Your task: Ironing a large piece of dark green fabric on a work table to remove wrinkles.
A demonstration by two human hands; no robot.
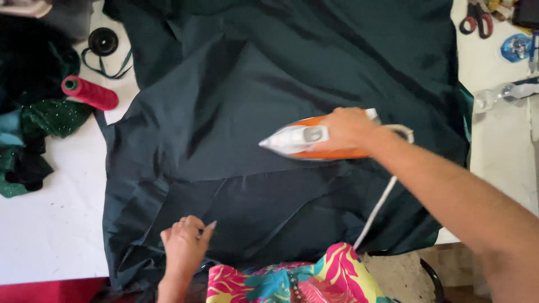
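Note:
A large dark green cloth (269, 84) lies spread over a white table (50, 224). My right hand (348, 128) grips the handle of an orange and white iron (297, 139), which rests flat on the cloth with its tip pointing left. Its white cord (377, 209) runs down toward me. My left hand (185, 244) presses on the near edge of the cloth, fingers together, flat on the fabric and holding nothing.
A pink thread spool (90, 93) and a black spool (103, 41) lie at the back left, beside a heap of green sequinned fabric (33, 118). Red-handled scissors (477, 22) sit at the back right. My bright floral garment (292, 278) fills the bottom edge.

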